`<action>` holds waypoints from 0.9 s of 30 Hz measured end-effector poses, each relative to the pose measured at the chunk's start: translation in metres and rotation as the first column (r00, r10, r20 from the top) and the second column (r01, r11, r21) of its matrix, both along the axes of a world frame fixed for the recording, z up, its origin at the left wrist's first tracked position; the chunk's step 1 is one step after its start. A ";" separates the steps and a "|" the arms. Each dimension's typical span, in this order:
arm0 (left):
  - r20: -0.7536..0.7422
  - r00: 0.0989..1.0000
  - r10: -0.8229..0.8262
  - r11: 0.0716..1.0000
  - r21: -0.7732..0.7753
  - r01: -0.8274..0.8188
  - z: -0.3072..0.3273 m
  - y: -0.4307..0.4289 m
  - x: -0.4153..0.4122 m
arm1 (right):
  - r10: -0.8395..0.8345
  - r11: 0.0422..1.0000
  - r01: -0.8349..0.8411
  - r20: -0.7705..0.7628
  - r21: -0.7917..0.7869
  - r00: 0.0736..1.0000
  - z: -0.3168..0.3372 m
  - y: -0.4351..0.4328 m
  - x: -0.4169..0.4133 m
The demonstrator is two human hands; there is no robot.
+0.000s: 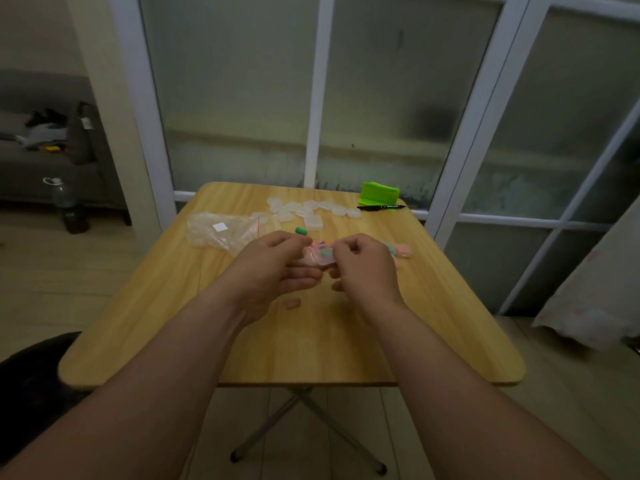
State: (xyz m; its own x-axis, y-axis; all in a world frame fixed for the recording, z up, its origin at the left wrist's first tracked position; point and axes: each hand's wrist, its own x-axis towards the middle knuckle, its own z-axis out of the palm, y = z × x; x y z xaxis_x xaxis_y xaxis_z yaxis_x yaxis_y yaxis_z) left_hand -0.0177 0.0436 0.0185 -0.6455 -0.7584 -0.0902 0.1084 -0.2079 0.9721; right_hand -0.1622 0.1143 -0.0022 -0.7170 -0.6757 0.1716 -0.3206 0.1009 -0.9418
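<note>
Plastic pouch [318, 258] in both grips, L hand [273, 268] & R hand [363, 268] pinching it; green cap [301, 231], tubs [313, 211] behind.

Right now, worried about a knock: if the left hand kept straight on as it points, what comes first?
The left hand points at the small clear bag it pinches; just beyond, probably the right hand, though depth is unclear.

We see big bag [221, 231] left on table [156, 323]; cups [311, 211] behind centre; pen [381, 207] right of them, before stand [379, 194]; small pouch [317, 257], probably, nearer us.
</note>
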 end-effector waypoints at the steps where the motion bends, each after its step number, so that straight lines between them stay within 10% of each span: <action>1: -0.020 1.000 0.007 1.000 0.020 -0.007 0.000 0.000 0.000 | -0.018 1.000 0.019 -0.093 0.014 0.995 -0.002 -0.001 0.001; 13: 0.045 0.944 -0.326 0.945 -0.021 0.327 0.000 -0.002 0.015 | 0.248 0.965 -0.259 -0.181 -0.035 0.952 0.017 -0.004 0.010; 21: -0.099 0.992 0.081 0.950 0.307 -0.047 0.003 -0.022 0.018 | 0.010 1.000 -0.012 -0.078 -0.016 0.997 0.022 -0.007 -0.025; 27: -0.163 0.964 0.212 0.893 0.433 -0.123 0.003 -0.025 0.017 | 0.050 0.978 0.024 -0.340 0.208 0.939 -0.009 -0.012 -0.037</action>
State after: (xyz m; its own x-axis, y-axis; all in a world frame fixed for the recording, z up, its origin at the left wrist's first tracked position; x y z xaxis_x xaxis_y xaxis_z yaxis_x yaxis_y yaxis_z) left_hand -0.0008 0.0181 0.0219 -0.5503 -0.7780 -0.3031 0.3606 -0.5488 0.7542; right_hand -0.1989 0.1018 -0.0107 -0.6302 -0.7313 0.2607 -0.6218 0.2744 -0.7336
